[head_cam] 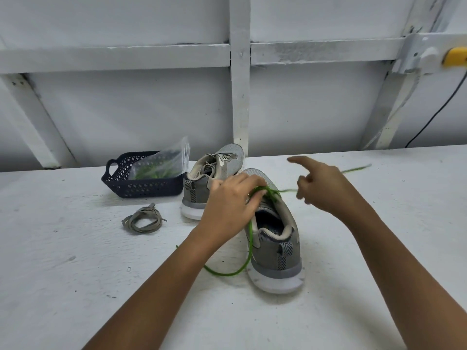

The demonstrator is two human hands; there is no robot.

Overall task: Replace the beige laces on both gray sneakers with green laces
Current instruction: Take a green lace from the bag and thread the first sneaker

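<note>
Head view of a relacing step at a white counter (75,248). The left hand (232,200) rests on top of the near gray sneaker (275,248), its fingers curled over the eyelet area and pinching a loop of the green lace (249,248) at the fingertips. From that hand one length of the lace drops along the shoe's left side and curves onto the counter below the left wrist. Another length runs taut to the right hand (326,188), which is raised just right of the sneaker's toe, apart from the left hand. Its index finger is extended and its other fingers are curled on the lace, though motion blur hides the exact grip. The free end trails in the air beyond the right hand. The far gray sneaker (212,178), with its beige laces in place, stands touching the near one, just beyond the left hand. A coiled loose beige lace (144,221) lies on the counter left of the left hand. Farther left and beyond it sits a dark basket (118,183) holding a clear bag (164,162) of green laces.
</note>
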